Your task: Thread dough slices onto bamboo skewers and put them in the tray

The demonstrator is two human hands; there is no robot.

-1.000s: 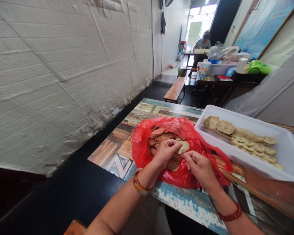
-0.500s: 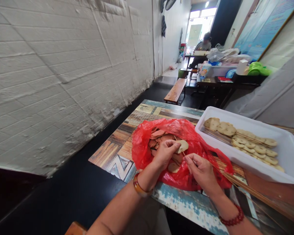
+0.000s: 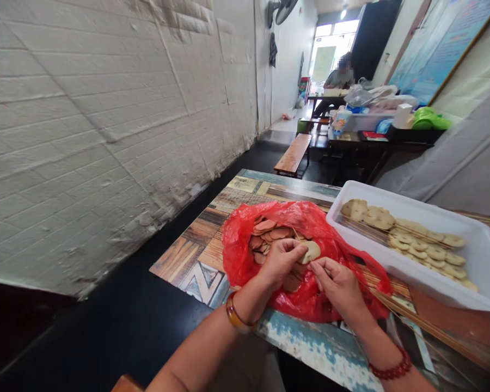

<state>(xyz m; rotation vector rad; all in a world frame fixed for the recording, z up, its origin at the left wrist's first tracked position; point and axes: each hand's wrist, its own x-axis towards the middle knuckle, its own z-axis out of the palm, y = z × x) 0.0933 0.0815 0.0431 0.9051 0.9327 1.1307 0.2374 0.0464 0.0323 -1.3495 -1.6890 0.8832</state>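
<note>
Over an opened red plastic bag (image 3: 239,245), my left hand (image 3: 283,261) pinches a pale round slice (image 3: 311,252) between thumb and fingers. My right hand (image 3: 337,283) is closed on a thin wooden skewer at the slice's lower edge; the skewer's far tip (image 3: 296,233) shows beyond my left fingers. Inside the bag lies a heap of pinkish-brown slices (image 3: 269,231). To the right, a white plastic tub (image 3: 485,245) holds rows of skewered pale slices (image 3: 420,245).
Loose skewers (image 3: 428,321) lie at the right of the patterned table (image 3: 188,250). Beyond it are a wooden bench (image 3: 294,154) and a cluttered second table (image 3: 351,139). A person (image 3: 341,76) sits farther back. A whitish wall (image 3: 126,136) runs along the left.
Both hands and the slice have shifted slightly right relative to the bag. Less of the skewer shows between the slice and my right fingers. The whole view has moved slightly.
</note>
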